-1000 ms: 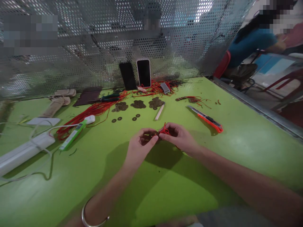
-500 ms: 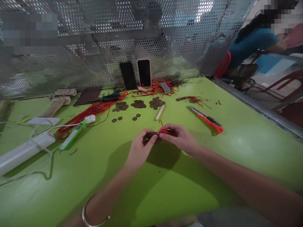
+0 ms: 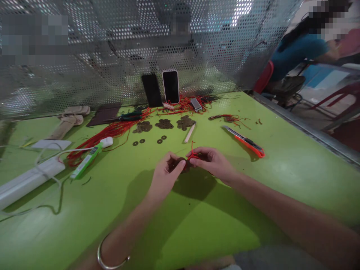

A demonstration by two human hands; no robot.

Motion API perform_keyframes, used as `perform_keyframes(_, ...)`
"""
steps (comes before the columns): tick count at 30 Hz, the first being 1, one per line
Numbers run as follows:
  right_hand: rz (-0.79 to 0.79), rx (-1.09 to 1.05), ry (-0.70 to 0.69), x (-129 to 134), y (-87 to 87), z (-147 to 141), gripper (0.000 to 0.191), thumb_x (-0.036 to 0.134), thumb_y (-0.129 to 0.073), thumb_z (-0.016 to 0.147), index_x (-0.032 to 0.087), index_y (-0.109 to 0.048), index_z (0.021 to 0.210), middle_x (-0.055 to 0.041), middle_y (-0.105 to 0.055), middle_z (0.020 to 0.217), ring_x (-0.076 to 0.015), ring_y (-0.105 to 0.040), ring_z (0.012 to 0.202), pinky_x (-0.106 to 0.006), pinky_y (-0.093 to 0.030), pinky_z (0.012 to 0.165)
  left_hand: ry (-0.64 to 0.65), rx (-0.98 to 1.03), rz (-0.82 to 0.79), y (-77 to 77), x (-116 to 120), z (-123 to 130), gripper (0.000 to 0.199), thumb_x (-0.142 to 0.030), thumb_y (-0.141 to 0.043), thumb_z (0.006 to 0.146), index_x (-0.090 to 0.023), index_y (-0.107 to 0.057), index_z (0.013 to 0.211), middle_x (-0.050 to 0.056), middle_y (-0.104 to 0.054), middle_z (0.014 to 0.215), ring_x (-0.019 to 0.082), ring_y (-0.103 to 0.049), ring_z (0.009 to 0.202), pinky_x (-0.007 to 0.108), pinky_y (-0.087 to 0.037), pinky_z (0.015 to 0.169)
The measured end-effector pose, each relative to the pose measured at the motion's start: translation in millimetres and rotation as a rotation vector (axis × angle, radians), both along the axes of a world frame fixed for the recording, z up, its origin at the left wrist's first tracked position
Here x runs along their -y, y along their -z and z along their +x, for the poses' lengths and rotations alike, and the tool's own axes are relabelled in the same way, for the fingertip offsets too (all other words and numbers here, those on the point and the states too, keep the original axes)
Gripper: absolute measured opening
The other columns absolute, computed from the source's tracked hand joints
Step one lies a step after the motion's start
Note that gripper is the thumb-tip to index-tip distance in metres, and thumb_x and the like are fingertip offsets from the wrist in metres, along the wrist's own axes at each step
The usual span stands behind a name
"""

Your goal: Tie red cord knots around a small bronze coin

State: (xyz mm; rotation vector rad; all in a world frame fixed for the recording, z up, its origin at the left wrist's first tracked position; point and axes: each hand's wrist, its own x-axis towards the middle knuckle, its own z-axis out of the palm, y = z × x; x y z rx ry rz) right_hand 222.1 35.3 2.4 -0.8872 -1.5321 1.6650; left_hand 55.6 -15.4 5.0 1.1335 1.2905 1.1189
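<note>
Above the green table, my left hand pinches dark bronze holed coins between thumb and fingers. Close against it, my right hand is closed on a red cord, whose loose end sticks up over the fingertips. The cord meets the coins between both hands; how it runs through them is hidden by the fingers. Beyond the hands lie piles of similar coins, with a few single coins in front. A pale stick with a dark tip lies by the right-hand pile.
An orange utility knife lies to the right with its blade out. Two phones lean on the perforated metal screen. Red cords, pliers, a green box and a white power strip are left. Another person sits far right.
The coins have tilted a little in my left fingers, so more of their face shows. The cord's upright end has straightened slightly. Both hands stay in nearly the same place.
</note>
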Motion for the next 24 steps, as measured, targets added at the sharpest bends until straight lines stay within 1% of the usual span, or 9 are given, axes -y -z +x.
perform_keyframes(4,-0.032,-0.020,-0.014,0.0,-0.1,0.3,0.023,0.030,-0.067,0.073,0.018,-0.067,0.093,-0.0015,-0.066,0.082,-0.0097,-0.060,0.073,-0.026,-0.048,0.076,-0.004,0.013,0.010,1.1,-1.1,0.7,0.016,-0.030,-0.063,0.077,-0.018,-0.057,0.084,-0.001,-0.064,0.082,0.010,-0.059,0.076,0.025,-0.047,0.075)
perform_keyframes(8,-0.006,-0.017,0.003,-0.7,2.1,0.9,0.025,0.029,-0.068,0.072,0.019,-0.067,0.095,-0.0020,-0.066,0.085,-0.0108,-0.060,0.075,-0.027,-0.049,0.078,0.015,0.021,0.017,5.4,-3.8,0.0,0.025,-0.029,-0.069,0.070,-0.019,-0.060,0.091,0.002,-0.066,0.090,0.013,-0.060,0.084,0.029,-0.046,0.081)
perform_keyframes(11,0.057,0.014,-0.028,-1.0,3.3,1.6,0.025,0.029,-0.066,0.074,0.020,-0.067,0.097,-0.0032,-0.066,0.089,-0.0132,-0.061,0.081,-0.030,-0.048,0.080,0.022,-0.004,-0.013,8.3,-5.5,-1.2,0.026,-0.031,-0.071,0.068,-0.018,-0.063,0.090,0.003,-0.066,0.090,0.014,-0.060,0.083,0.030,-0.046,0.080)
perform_keyframes(14,0.093,0.044,-0.066,-0.7,1.7,2.8,0.025,0.027,-0.062,0.076,0.021,-0.065,0.101,-0.0036,-0.066,0.093,-0.0138,-0.060,0.085,-0.031,-0.047,0.082,-0.003,-0.022,-0.013,9.2,-6.0,-2.0,0.024,-0.033,-0.072,0.067,-0.018,-0.065,0.085,0.003,-0.067,0.084,0.014,-0.060,0.079,0.029,-0.046,0.076)
perform_keyframes(19,0.083,0.101,-0.116,1.6,-3.7,3.2,0.030,0.024,-0.059,0.078,0.022,-0.060,0.108,-0.0040,-0.063,0.098,-0.0130,-0.058,0.084,-0.028,-0.047,0.076,-0.039,-0.090,0.013,3.5,-3.1,-2.1,0.022,-0.033,-0.071,0.068,-0.018,-0.066,0.083,0.003,-0.067,0.080,0.015,-0.060,0.075,0.029,-0.047,0.072)
perform_keyframes(21,0.093,0.103,-0.131,2.3,-4.6,2.6,0.030,0.025,-0.060,0.078,0.022,-0.059,0.107,-0.0036,-0.062,0.098,-0.0123,-0.057,0.082,-0.027,-0.047,0.074,-0.039,-0.138,0.038,-0.3,-1.1,-1.7,0.020,-0.033,-0.070,0.069,-0.018,-0.066,0.083,0.003,-0.067,0.080,0.015,-0.060,0.075,0.029,-0.047,0.072)
perform_keyframes(24,0.106,0.075,-0.116,2.5,-3.9,1.9,0.025,0.031,-0.060,0.079,0.020,-0.058,0.102,-0.0033,-0.061,0.092,-0.0111,-0.056,0.076,-0.026,-0.047,0.070,-0.025,-0.239,0.090,-5.3,1.6,-0.8,0.016,-0.030,-0.067,0.072,-0.019,-0.066,0.082,0.003,-0.067,0.080,0.016,-0.060,0.075,0.031,-0.048,0.072)
